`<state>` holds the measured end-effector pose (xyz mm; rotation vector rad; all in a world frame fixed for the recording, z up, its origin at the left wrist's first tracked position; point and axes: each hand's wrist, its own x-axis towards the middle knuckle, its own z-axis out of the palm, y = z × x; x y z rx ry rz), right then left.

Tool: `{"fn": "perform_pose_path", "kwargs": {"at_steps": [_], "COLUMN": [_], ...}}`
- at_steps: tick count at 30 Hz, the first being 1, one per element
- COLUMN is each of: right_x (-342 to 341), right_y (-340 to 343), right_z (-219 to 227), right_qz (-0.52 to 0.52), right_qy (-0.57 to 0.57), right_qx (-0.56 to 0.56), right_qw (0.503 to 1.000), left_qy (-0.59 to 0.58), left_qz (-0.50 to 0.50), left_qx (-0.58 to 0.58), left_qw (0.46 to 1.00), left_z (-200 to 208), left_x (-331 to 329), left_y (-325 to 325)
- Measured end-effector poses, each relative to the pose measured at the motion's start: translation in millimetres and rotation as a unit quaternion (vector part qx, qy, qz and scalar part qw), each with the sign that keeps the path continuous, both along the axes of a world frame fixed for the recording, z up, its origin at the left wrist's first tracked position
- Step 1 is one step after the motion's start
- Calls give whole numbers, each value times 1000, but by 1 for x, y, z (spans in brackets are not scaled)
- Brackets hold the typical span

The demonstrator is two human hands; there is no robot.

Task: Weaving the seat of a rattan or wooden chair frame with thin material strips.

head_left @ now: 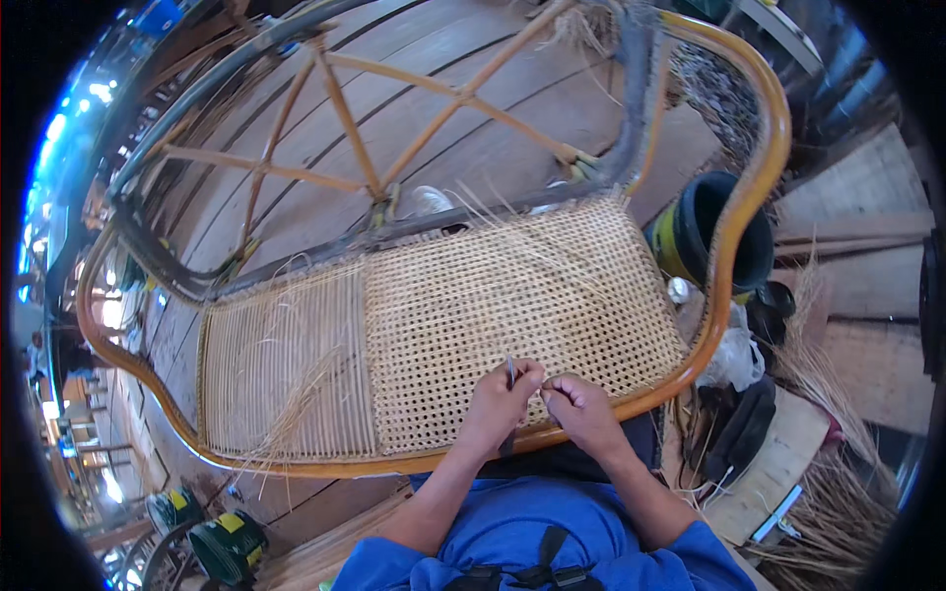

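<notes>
Both hands are close together over the front rail of a bent-rattan bench frame (434, 467). My left hand (498, 406) is closed around a slim pointed metal tool (511, 370), its tip upward. Just beside it, my right hand (586, 414) is closed in a pinch; what lies between its fingertips is too small to make out. Beyond the hands stretches the seat's woven cane mesh (493, 305), patterned with small holes. Farther left, the seat has only parallel cane strands (296, 364). Loose strips (305, 409) lie across that part, and others lie on the mesh.
The crossed-pole backrest (458, 96) rises at the far side. A dark bucket (724, 236) stands beyond the right rail, near a clear plastic bag (734, 360). Cane fibres (838, 522) lie in a heap at lower right. Green containers (227, 545) stand at lower left.
</notes>
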<state>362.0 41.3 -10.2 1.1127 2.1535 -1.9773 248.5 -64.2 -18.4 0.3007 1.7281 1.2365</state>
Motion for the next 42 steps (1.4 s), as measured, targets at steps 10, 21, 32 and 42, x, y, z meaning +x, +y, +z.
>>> {"fn": "perform_pose_path", "kwargs": {"at_steps": [10,21,32,42], "right_x": [91,72,72,76], "right_y": [112,187,200,184], "right_z": [2,-25,-27,7], "right_qz": [-121,-78,-111,-30], "right_qy": [-23,-173,-199,-146], "right_qx": [112,264,74,-39], "right_qw": [986,946,971,988], "left_qy": [122,103,-19,-137], "left_qz": [-47,19,37,184], "left_qx": [-70,45,-11,65], "left_qw": [989,993,999,971], "left_z": [0,-75,-101,-61], "left_x": [-86,-170,-202,-194], "left_y": [86,144,151,76]}}
